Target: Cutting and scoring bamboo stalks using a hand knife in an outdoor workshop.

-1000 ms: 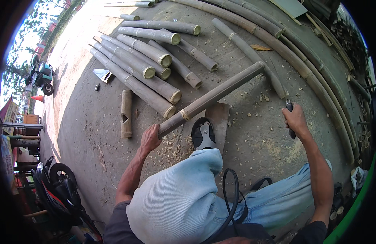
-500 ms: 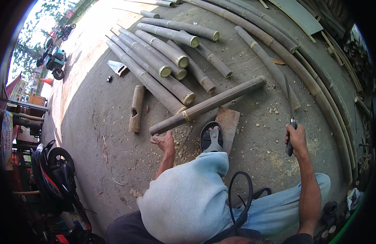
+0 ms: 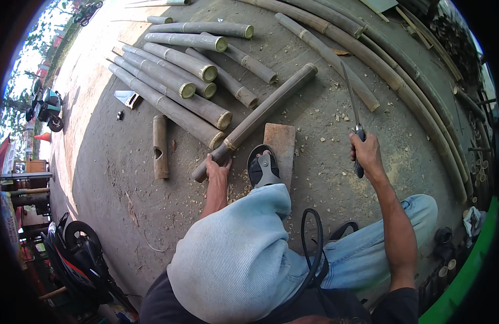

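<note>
A bamboo pole [image 3: 271,105] lies slanted from near left to far right, with its near part by the wooden block [image 3: 280,143]. My left hand [image 3: 218,168] is closed round this pole close to its near end, thumb on the near side. In my right hand [image 3: 367,151] is a long, thin-bladed knife [image 3: 350,97], gripped by its black handle with the blade pointing up and away. The blade is apart from the pole. My sandalled foot [image 3: 264,164] rests between the pole and the block.
Cut bamboo lengths [image 3: 168,100] lie grouped at the far left. Nearer, a short bamboo piece [image 3: 160,146] has a notch in its side. Long poles [image 3: 400,81] curve along the right. Wood chips [image 3: 344,116] litter the ground; a motorbike [image 3: 85,254] stands at left.
My left hand has closed round the bamboo pole, whose far end has swung away and leftward. The knife stays in my right hand. The whole view has shifted.
</note>
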The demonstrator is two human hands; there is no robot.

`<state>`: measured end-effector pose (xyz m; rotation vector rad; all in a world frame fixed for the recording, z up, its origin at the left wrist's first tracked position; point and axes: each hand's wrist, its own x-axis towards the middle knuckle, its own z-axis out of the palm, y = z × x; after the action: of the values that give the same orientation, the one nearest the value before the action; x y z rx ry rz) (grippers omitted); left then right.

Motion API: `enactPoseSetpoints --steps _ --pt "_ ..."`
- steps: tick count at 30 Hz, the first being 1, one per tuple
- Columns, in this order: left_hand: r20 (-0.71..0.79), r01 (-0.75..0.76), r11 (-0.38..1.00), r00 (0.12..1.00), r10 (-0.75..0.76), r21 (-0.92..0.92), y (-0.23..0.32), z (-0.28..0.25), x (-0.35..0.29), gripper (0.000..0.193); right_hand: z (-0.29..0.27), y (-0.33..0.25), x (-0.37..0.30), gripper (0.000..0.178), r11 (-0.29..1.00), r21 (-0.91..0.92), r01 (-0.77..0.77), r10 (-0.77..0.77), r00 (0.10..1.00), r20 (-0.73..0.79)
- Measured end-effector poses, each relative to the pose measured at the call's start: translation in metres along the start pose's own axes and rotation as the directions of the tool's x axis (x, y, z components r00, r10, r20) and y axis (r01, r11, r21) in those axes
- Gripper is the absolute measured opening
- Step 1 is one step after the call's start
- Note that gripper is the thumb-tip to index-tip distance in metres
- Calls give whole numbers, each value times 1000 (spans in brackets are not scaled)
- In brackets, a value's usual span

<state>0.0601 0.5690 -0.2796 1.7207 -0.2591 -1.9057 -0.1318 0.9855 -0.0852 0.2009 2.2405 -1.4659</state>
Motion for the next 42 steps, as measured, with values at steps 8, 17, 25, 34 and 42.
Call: enactPoseSetpoints --steps 8,17,25,34,42 --pt "140 -307 950 940 311 -53 13 28 -67 61 37 32 12 35 975 -222 25 -75 973 -219" --pt "404 -841 356 183 896 -408 121 129 -254 69 69 45 -26 33 940 -332 81 -138 979 -153" --pt "325 -892 342 242 914 -296 70 174 -226 65 79 77 -33 40 933 -343 106 -133 989 -57" --pt "396 -858 391 249 884 -333 126 129 -285 70 101 88 -36 47 913 -396 96 -71 995 76" --pt "408 -922 304 189 893 -239 125 122 -269 81 124 108 -34 39 917 -336 215 -193 976 99"
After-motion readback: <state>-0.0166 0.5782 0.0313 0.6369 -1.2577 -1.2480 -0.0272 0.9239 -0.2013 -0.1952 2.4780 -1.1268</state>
